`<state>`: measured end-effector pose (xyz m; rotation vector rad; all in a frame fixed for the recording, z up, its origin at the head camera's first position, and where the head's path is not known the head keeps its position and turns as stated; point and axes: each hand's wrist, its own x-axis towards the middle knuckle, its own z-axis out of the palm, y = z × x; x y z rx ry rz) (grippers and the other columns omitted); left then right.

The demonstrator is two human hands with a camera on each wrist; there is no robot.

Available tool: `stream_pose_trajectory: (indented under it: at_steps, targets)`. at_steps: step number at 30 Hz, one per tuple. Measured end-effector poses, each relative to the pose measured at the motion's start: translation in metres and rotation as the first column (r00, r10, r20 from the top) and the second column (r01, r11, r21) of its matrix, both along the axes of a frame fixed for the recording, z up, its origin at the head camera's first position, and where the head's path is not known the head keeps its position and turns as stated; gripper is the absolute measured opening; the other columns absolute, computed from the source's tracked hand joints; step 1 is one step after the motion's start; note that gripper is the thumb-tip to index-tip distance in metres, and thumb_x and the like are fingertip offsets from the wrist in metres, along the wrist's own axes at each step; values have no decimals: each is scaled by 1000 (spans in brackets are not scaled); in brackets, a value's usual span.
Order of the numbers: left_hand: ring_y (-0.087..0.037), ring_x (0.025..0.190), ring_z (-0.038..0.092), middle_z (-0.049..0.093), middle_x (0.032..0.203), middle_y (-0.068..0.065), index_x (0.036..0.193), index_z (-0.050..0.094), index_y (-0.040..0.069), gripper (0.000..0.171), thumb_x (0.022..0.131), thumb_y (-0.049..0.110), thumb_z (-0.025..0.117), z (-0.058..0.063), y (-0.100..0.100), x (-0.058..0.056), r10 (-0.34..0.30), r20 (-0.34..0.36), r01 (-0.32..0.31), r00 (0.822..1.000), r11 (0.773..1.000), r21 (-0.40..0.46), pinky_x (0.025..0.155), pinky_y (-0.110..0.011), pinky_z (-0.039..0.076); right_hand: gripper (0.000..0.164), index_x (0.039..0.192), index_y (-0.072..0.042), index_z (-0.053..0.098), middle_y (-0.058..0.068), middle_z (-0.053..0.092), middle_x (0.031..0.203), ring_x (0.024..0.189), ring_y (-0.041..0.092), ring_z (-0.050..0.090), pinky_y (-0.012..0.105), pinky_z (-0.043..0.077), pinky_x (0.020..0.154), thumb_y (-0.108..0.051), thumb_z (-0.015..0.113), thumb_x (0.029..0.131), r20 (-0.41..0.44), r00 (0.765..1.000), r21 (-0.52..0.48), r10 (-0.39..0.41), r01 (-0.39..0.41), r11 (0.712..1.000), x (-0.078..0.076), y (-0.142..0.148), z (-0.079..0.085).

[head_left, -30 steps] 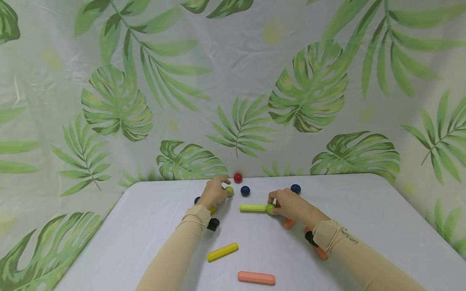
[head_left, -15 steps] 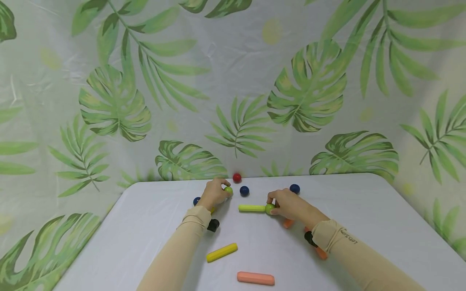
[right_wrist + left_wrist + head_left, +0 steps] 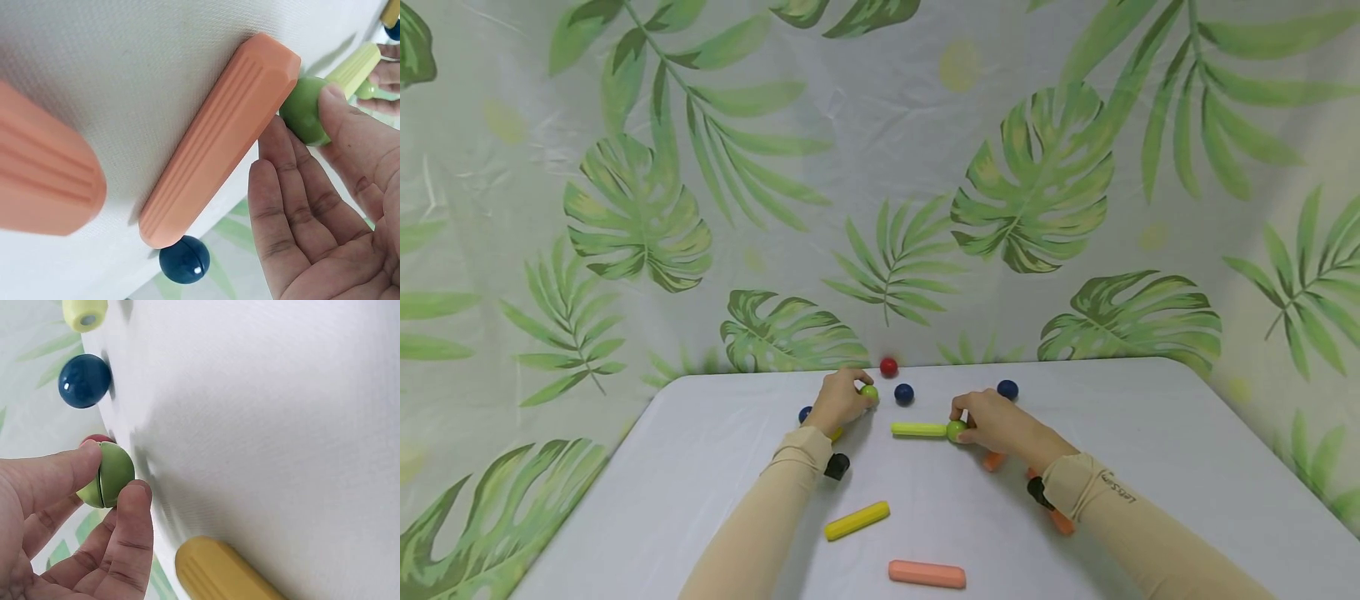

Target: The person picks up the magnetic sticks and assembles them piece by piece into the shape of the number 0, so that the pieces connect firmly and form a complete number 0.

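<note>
My left hand (image 3: 841, 398) pinches a green ball (image 3: 117, 475) between thumb and fingers near the table's far edge; a seam runs around the ball. Over to the right, my right hand (image 3: 1000, 421) grips another green ball (image 3: 304, 112) with thumb and fingertips. That ball sits at the right end of a light-green ribbed stick (image 3: 919, 429) lying crosswise on the table. Between the two hands is a dark blue ball (image 3: 904, 394), with a red ball (image 3: 889, 367) behind it. An orange stick (image 3: 222, 144) lies right beside my right fingers, a blue ball (image 3: 184, 259) at its far end.
A yellow stick (image 3: 857, 521) and a salmon stick (image 3: 927, 574) lie nearer on the white table (image 3: 700, 500). Another yellow stick (image 3: 225, 575) is partly under my left wrist. One more orange stick (image 3: 44, 162) lies beneath my right wrist. A blue ball (image 3: 806, 413) shows left of my left hand.
</note>
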<state>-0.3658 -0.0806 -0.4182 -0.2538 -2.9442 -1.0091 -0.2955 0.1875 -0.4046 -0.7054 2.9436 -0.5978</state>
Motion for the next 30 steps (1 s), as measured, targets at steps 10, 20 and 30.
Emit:
stream_pose_trajectory:
  at_steps: [10,20,30]
  targets:
    - [-29,108,72,77,115,-16,125,77,9,31,94,11,82,8,-3,14,-31,9,31,999,1000,2,95,-44,60,16,103,-8,73,0,69,80,72,9,58,28,51,70,-9,85,92,10,1000,-2,0,0,1000,1,0,2]
    - [-26,100,73,78,110,-15,125,76,9,31,95,11,81,15,-3,33,-115,12,115,993,993,-18,90,-43,61,17,103,-10,72,0,69,80,73,10,58,29,52,72,-11,85,92,21,1000,5,-18,18,1000,1,0,3]
    - [-22,93,70,78,105,-13,120,77,11,26,95,13,82,15,-2,45,-154,26,156,988,986,-57,86,-39,60,16,104,-9,72,0,69,80,72,10,58,29,52,71,-10,84,93,18,1000,0,-11,11,1000,1,0,3]
